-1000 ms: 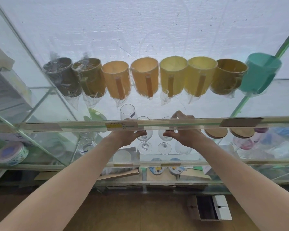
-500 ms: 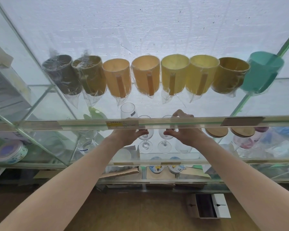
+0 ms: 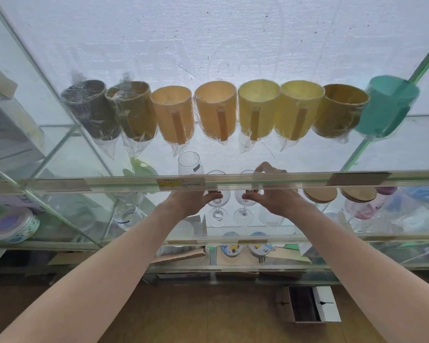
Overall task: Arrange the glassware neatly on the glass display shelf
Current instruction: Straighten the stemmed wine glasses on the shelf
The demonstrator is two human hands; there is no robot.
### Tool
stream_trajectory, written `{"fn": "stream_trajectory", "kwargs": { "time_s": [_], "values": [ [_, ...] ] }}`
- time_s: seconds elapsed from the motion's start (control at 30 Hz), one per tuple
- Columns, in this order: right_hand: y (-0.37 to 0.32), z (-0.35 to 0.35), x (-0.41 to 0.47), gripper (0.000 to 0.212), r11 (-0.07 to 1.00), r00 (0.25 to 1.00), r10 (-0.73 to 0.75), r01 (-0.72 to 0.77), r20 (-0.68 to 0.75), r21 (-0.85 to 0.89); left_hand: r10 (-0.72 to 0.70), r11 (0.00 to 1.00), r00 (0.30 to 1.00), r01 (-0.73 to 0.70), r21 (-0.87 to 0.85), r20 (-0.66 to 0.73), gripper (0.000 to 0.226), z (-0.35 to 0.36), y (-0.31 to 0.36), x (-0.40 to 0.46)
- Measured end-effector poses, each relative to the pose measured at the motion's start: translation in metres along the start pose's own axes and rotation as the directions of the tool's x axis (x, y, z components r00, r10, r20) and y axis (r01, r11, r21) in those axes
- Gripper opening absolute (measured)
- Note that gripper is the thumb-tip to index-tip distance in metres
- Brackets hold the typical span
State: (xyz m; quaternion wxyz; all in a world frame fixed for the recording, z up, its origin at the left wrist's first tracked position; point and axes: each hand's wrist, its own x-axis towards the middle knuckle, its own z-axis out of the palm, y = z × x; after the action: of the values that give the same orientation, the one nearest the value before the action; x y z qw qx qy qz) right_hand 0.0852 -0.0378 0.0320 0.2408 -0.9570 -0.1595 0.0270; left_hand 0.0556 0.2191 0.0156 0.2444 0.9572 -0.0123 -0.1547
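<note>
Two clear wine glasses stand side by side on the middle glass shelf (image 3: 320,237). My left hand (image 3: 190,201) reaches under the upper shelf's front rail (image 3: 295,180) and grips the bowl of the left wine glass (image 3: 217,214). My right hand (image 3: 275,198) wraps the bowl of the right wine glass (image 3: 243,215), fingers over the top and thumb in front. The rail partly hides both bowls. A clear tumbler (image 3: 189,163) stands behind the left glass, and another clear glass (image 3: 270,220) sits just right of the pair.
Several plastic-wrapped coloured mugs (image 3: 216,110) line the upper shelf. The middle shelf also holds a clear glass (image 3: 128,216) and a lidded bowl (image 3: 11,225) at left, and wooden-lidded jars (image 3: 320,195) at right. A small open box (image 3: 312,306) lies on the wooden floor.
Both hands stay on the two wine glasses with almost no movement. Only the view has shifted slightly.
</note>
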Motion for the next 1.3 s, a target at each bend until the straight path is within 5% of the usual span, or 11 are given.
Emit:
{"fn": "stream_trajectory", "kwargs": {
  "time_s": [0.17, 0.33, 0.53, 0.67, 0.8, 1.07, 1.3],
  "values": [
    [0.0, 0.001, 0.0, 0.044, 0.995, 0.999, -0.053, 0.052, -0.007, -0.084, 0.095, 0.991, 0.98, -0.076, 0.114, -0.173, 0.036, 0.0, 0.004, -0.005],
    [0.001, 0.0, -0.005, 0.05, 0.978, 0.988, -0.154, 0.147, -0.036, -0.15, 0.196, 0.98, 0.951, -0.195, 0.026, -0.241, 0.033, -0.001, 0.003, -0.006],
    [-0.008, -0.001, -0.009, 0.068, 0.971, 0.98, -0.185, 0.171, -0.068, -0.169, 0.311, 0.95, 0.904, -0.306, 0.062, -0.294, 0.046, -0.004, 0.001, -0.012],
    [-0.02, 0.006, -0.013, 0.082, 0.952, 0.978, -0.202, 0.186, -0.042, -0.245, 0.425, 0.905, 0.844, -0.396, 0.153, -0.328, 0.079, -0.007, -0.011, -0.017],
    [-0.032, 0.015, -0.015, 0.075, 0.94, 0.96, -0.277, 0.263, -0.036, -0.217, 0.427, 0.903, 0.79, -0.402, 0.153, -0.44, 0.097, -0.014, -0.032, -0.022],
    [-0.058, 0.036, -0.012, 0.035, 0.907, 0.928, -0.369, 0.349, -0.048, -0.235, 0.302, 0.953, 0.746, -0.231, 0.194, -0.593, 0.042, -0.033, -0.078, -0.014],
    [-0.074, 0.051, -0.001, 0.036, 0.875, 0.945, -0.324, 0.285, -0.036, -0.391, 0.275, 0.953, 0.804, -0.155, 0.261, -0.526, 0.025, -0.033, -0.046, 0.019]
  ]
}}
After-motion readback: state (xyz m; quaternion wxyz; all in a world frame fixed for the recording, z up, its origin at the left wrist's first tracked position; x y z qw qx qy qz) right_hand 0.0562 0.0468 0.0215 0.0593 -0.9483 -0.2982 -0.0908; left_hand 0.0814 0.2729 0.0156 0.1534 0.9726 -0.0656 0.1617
